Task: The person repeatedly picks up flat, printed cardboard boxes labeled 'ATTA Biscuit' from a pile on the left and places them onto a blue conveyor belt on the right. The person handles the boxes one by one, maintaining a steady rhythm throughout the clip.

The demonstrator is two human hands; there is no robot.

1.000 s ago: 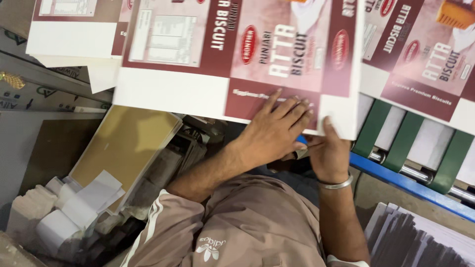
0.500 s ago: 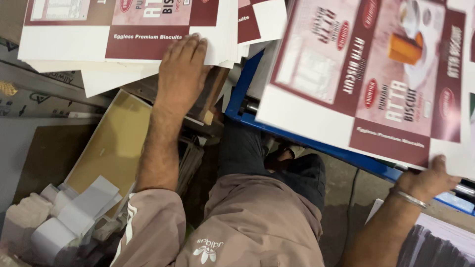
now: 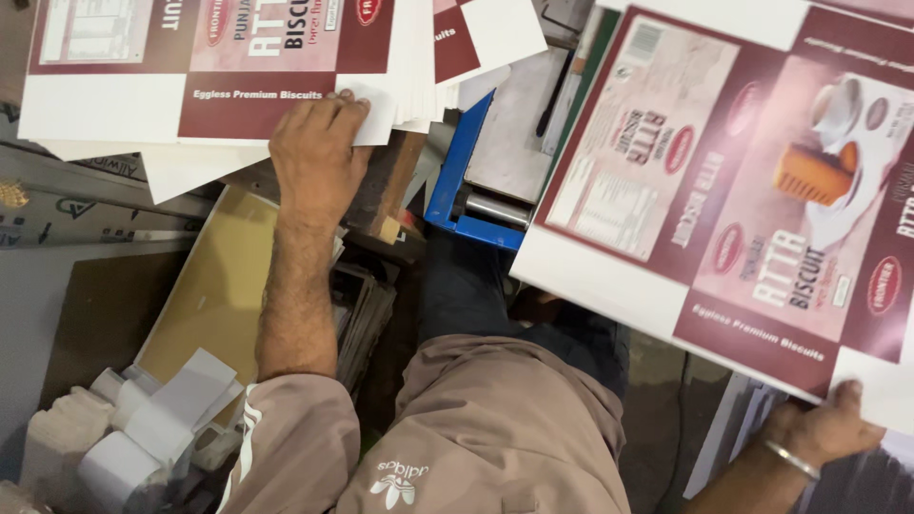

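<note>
The left hand [image 3: 319, 143] presses flat, fingers together, on the near edge of the printed sheet stack [image 3: 190, 71] to steady it, while the right hand [image 3: 824, 428] pinches the near corner of a separate carton sheet [image 3: 724, 190], lifted clear of the blue machine frame [image 3: 457, 167].

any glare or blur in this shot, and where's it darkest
Head view: mostly sharp; the printed sheet in the right hand shows a soft sheen, no harsh glare. The left hand on the stack of sheets is evenly lit. Darkest is the gap under the blue frame, and the view is slightly tilted.
</note>
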